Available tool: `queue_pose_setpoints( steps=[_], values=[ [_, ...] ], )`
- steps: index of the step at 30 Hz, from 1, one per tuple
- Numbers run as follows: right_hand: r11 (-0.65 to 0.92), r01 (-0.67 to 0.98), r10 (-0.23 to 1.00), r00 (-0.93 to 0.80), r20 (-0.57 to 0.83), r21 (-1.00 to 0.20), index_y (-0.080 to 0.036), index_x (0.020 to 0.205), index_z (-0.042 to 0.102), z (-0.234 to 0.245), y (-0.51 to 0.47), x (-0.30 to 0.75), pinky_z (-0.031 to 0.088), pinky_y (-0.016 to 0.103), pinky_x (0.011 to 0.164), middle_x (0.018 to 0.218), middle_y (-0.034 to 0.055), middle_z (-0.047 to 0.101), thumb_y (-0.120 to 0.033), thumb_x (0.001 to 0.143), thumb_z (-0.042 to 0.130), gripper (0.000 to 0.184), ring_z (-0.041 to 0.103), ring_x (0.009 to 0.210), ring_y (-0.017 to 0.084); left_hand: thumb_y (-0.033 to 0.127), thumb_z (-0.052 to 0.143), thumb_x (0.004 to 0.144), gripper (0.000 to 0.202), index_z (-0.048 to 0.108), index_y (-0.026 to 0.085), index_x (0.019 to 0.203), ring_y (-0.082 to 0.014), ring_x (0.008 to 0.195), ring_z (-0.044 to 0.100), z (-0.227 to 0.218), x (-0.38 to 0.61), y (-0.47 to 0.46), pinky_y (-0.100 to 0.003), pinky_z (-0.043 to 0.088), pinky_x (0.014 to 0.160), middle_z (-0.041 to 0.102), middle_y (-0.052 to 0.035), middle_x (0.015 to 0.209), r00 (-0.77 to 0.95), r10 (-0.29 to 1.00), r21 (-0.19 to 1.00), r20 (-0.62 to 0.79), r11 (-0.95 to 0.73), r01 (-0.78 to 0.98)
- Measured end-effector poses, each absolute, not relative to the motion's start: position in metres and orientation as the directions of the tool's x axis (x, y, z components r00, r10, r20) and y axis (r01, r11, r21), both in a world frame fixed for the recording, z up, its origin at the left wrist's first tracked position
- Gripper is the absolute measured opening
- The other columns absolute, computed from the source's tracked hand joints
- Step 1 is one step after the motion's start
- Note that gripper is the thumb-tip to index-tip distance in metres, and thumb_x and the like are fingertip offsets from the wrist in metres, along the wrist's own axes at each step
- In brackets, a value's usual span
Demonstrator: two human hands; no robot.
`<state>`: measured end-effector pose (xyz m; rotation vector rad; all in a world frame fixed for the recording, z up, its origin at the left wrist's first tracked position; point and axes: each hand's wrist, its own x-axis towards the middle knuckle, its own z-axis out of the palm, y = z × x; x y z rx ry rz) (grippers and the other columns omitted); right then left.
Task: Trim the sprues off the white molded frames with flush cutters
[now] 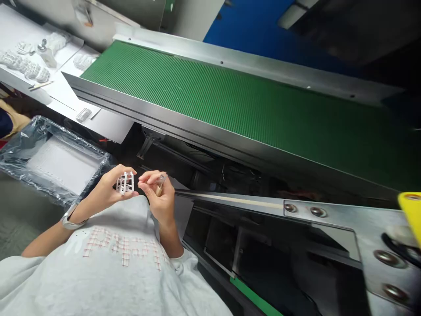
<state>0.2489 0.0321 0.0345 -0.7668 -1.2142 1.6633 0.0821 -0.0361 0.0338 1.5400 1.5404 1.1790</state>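
My left hand [110,186] pinches a small white plastic lattice part [125,183] between thumb and fingers, held over my lap. My right hand [158,197] is closed round a small tool with a tan handle [159,189], its fingertips almost touching the part. Both hands hover in front of my grey shirt, below the near edge of a green conveyor belt [250,105]. A watch band sits on my left wrist [70,219].
A box lined with clear plastic film [52,160] stands to my left. A white table [66,83] at the far left carries several white lattice parts [24,66] and a small bottle. A metal frame with bolts [329,215] runs to the right.
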Motion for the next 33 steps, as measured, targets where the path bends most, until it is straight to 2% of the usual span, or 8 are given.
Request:
queue_pose_setpoints(
  steps=[2,4,9,16,21,24,28,33],
  values=[
    [-0.007,-0.312,0.889,-0.436,0.137,-0.950,-0.024,0.083,0.060,0.045,0.031,0.242,0.056,0.029,0.082,0.087,-0.0021,0.072,-0.017,0.085,0.076,0.018,0.069,0.083,0.014,0.047,0.077,0.089,0.043,0.061,0.020,0.118,-0.0160,0.085,0.063,0.037,0.077,-0.034,-0.027,0.053,0.076,0.064,-0.0043,0.101,-0.079,0.983,0.905,0.164,-0.118,0.410],
    [0.021,-0.294,0.885,-0.438,0.154,-0.956,-0.025,0.083,0.059,0.050,0.031,0.237,0.057,0.030,0.081,0.085,-0.0023,0.072,-0.017,0.086,0.076,0.019,0.069,0.081,0.014,0.047,0.076,0.089,0.042,0.062,0.020,0.118,-0.0154,0.083,0.063,0.041,0.073,-0.032,-0.026,0.052,0.074,0.064,-0.0040,0.100,-0.062,0.985,0.899,0.163,-0.123,0.421],
    [0.015,-0.219,0.912,-0.398,0.103,-0.976,-0.026,0.081,0.057,0.046,0.031,0.230,0.056,0.033,0.078,0.080,-0.0012,0.071,-0.023,0.087,0.076,0.020,0.068,0.079,0.017,0.044,0.075,0.088,0.041,0.065,0.019,0.119,-0.0182,0.090,0.066,0.050,0.064,-0.028,-0.029,0.054,0.080,0.069,-0.0066,0.106,-0.022,0.998,0.911,0.058,-0.044,0.409],
    [0.009,-0.144,0.874,-0.480,0.078,-0.990,-0.027,0.083,0.052,0.039,0.030,0.221,0.053,0.034,0.081,0.085,-0.0007,0.068,-0.029,0.091,0.070,0.020,0.063,0.080,0.016,0.036,0.070,0.090,0.030,0.066,0.020,0.115,-0.0171,0.088,0.065,0.051,0.048,-0.028,-0.028,0.051,0.082,0.068,-0.0034,0.102,0.011,1.000,0.877,-0.009,0.002,0.480],
    [-0.030,-0.137,0.860,-0.508,0.044,-0.990,-0.028,0.083,0.044,0.037,0.024,0.214,0.051,0.032,0.072,0.087,-0.0001,0.065,-0.037,0.093,0.064,0.024,0.060,0.078,0.016,0.039,0.070,0.090,0.035,0.066,0.020,0.119,-0.0173,0.087,0.064,0.048,0.042,-0.032,-0.027,0.052,0.078,0.068,-0.0042,0.102,0.019,0.999,0.896,-0.035,0.023,0.444],
    [-0.006,-0.188,0.865,-0.493,0.089,-0.982,-0.028,0.081,0.040,0.040,0.020,0.213,0.050,0.031,0.068,0.084,-0.0005,0.064,-0.040,0.095,0.062,0.029,0.058,0.074,0.015,0.044,0.073,0.087,0.043,0.066,0.019,0.121,-0.0177,0.086,0.065,0.047,0.037,-0.032,-0.027,0.053,0.075,0.068,-0.0058,0.103,-0.054,0.998,0.911,-0.033,0.053,0.410],
    [0.092,-0.194,0.877,-0.449,0.172,-0.977,-0.028,0.082,0.040,0.046,0.019,0.214,0.050,0.032,0.068,0.083,-0.0005,0.064,-0.035,0.096,0.061,0.027,0.056,0.069,0.015,0.049,0.077,0.084,0.050,0.066,0.020,0.123,-0.0143,0.079,0.061,0.050,0.027,-0.030,-0.025,0.052,0.070,0.066,-0.0039,0.098,-0.266,0.964,0.906,0.015,0.100,0.411],
    [0.172,-0.179,0.881,-0.412,0.233,-0.969,-0.028,0.086,0.047,0.049,0.023,0.207,0.054,0.036,0.080,0.092,0.0009,0.071,-0.030,0.091,0.072,0.025,0.063,0.081,0.017,0.046,0.077,0.086,0.043,0.068,0.020,0.120,-0.0157,0.082,0.062,0.056,0.028,-0.026,-0.024,0.050,0.069,0.066,-0.0037,0.095,-0.127,0.986,0.870,0.104,-0.028,0.492]
  ],
)
